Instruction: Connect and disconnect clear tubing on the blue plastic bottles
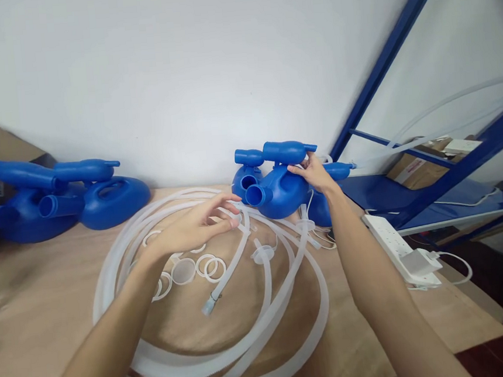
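Note:
My right hand (pixel 314 172) is closed around the handle of a blue plastic urinal bottle (pixel 284 191), whose round mouth faces me. On top of that bottle rests a blue funnel-like piece (pixel 290 151) with a narrow spout. My left hand (pixel 208 218) hovers above the coiled tube, fingers apart and holding nothing, just left of the bottles. Under both arms lies a large coil of translucent tube (pixel 320 317). Inside the coil are several white rings (pixel 215 268), a translucent disc (pixel 183 271) and a short tube end with a clear connector (pixel 209 305).
More blue bottles (pixel 116 206) with spouted pieces stand at the left by a cardboard box (pixel 1 146). A white power strip (pixel 388 241) with a plugged-in charger (pixel 420 260) lies at the right edge of the wooden table (pixel 47 323). Beyond it stands a blue metal rack (pixel 380 54).

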`<state>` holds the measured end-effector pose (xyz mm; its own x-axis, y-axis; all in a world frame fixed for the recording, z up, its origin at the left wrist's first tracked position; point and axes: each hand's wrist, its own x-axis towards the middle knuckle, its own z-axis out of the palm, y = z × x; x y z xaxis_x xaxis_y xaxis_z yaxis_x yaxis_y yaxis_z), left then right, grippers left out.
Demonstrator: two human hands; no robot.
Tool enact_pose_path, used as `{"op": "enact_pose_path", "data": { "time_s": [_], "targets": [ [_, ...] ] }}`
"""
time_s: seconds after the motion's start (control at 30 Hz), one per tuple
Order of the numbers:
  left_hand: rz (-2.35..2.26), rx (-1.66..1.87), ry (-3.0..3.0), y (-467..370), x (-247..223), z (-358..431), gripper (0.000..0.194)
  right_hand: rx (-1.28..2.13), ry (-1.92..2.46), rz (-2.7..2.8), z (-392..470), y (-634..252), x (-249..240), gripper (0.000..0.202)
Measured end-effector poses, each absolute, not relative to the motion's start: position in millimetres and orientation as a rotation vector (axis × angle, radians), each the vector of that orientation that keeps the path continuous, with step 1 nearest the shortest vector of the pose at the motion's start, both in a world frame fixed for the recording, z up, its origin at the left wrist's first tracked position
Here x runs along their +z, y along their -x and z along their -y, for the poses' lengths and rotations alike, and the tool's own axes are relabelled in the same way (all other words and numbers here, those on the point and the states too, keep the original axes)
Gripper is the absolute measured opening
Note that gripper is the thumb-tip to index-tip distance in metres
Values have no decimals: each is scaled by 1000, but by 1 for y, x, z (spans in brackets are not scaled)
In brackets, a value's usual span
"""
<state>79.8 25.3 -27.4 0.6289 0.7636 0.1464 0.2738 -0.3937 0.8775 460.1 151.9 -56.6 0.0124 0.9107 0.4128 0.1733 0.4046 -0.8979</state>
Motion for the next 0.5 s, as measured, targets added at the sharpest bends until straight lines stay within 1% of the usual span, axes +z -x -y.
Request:
{"op": "enact_pose_path", "data": {
  "time_s": [0.1,0.2,0.4,0.5],
  "targets": [
    [-811,650,-2012,-79,-30,-27,53,916,1041,1453,-174,-468,-66,82],
    [-829,645,-2050,-78,-30,-28,55,946,1101,1406,-191,-470,-76,71],
    [-825,608,-2059,-77,-31,-29,65,799,1324,1355,-211,-466,-100,39],
    [-814,612,-2058,-76,-33,-30,69,711,1384,1331,-215,-462,-112,28]
  ]
}}
